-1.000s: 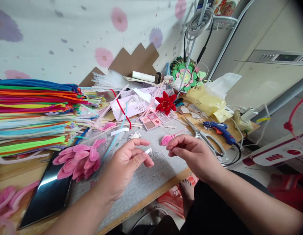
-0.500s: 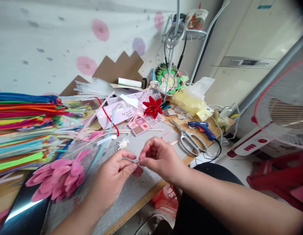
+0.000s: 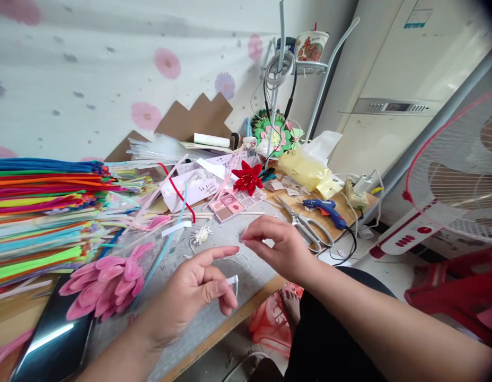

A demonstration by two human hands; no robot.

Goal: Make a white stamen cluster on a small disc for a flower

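My left hand (image 3: 202, 286) is over the grey work mat (image 3: 182, 323), index finger stretched out. A small bent white strip (image 3: 232, 280) is gripped between its thumb and curled fingers. To the right, my right hand (image 3: 283, 246) has thumb and fingertips pressed together; whatever is in the pinch is too small to make out. The two hands are slightly apart, the left index tip close to the right fingertips. Behind them lies a bunch of white flower stamens (image 3: 201, 234), with thin white thread ends on the mat. Left of my left hand rests a pink plush flower (image 3: 105, 284).
Bundles of coloured pipe cleaners (image 3: 39, 212) fill the left side. A red flower (image 3: 248, 178) lies on a makeup palette (image 3: 234, 206). Scissors (image 3: 309, 225) and a blue glue gun (image 3: 325, 209) are to the right, near a tissue pack (image 3: 304, 167). A fan (image 3: 460, 175) stands beyond the table edge.
My hands have moved apart from the piece they both held. The left index finger has straightened, and the small white strip now shows in the left hand. The view has shifted slightly.
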